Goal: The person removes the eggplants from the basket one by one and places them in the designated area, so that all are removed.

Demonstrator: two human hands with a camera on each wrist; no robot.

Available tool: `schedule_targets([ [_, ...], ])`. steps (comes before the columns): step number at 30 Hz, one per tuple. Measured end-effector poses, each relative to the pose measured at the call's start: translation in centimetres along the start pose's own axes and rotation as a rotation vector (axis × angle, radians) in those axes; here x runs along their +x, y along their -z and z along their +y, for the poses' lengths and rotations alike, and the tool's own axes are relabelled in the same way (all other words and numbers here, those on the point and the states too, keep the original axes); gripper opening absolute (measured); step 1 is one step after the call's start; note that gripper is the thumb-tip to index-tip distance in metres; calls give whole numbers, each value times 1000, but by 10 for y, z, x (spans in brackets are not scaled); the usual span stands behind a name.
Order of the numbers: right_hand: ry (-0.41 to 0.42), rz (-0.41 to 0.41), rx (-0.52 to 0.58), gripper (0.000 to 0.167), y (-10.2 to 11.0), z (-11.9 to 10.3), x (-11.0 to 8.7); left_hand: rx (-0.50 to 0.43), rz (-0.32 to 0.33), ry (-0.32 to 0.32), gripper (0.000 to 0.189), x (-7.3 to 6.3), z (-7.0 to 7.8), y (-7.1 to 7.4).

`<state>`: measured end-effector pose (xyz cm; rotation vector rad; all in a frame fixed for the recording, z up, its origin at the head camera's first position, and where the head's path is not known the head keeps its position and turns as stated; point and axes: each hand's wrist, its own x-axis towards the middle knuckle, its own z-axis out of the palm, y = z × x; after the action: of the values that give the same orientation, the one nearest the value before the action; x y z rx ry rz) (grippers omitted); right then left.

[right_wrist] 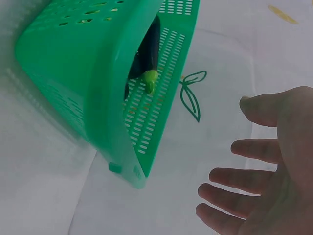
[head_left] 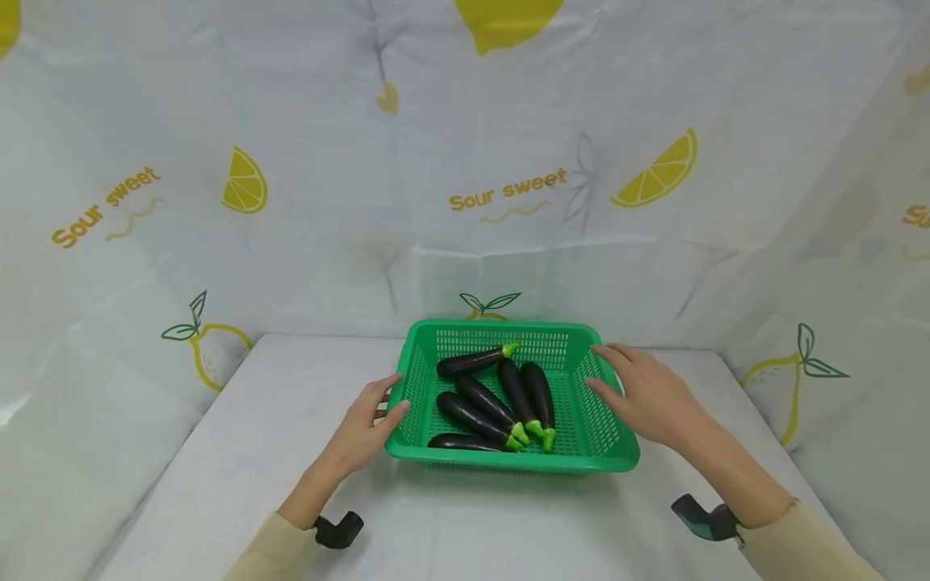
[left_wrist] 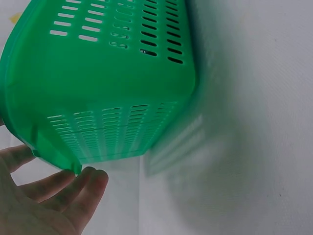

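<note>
A green plastic basket (head_left: 508,461) with slotted walls stands on the white surface. Inside it lie several dark purple eggplants (head_left: 472,413) with green stems. At the basket's left rim is my left hand (head_left: 366,424), fingers extended outside and just beneath the rim, thumb near its top. In the left wrist view those fingers (left_wrist: 80,196) reach the rim's corner; firm contact is unclear. On the other side my right hand (head_left: 647,391) hovers by the right rim, fingers spread. The right wrist view shows that hand (right_wrist: 274,181) apart from the basket, holding nothing.
A white cloth (head_left: 349,202) printed with lemons and lettering hangs behind the basket and along both sides. The white tabletop (head_left: 291,403) extends around the basket. Dark wrist-worn mounts (head_left: 340,530) sit at both sleeves.
</note>
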<state>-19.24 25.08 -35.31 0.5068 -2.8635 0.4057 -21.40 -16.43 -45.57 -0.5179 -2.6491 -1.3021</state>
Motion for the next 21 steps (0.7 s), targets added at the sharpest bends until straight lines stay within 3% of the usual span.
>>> schedule_targets([
  [14, -4, -83, 39, 58, -1, -13, 33, -86, 4, 71, 61, 4, 0, -7],
  [21, 0, -108, 94, 57, -8, -18, 46, -155, -31, 120, 60, 8, -3, -8],
])
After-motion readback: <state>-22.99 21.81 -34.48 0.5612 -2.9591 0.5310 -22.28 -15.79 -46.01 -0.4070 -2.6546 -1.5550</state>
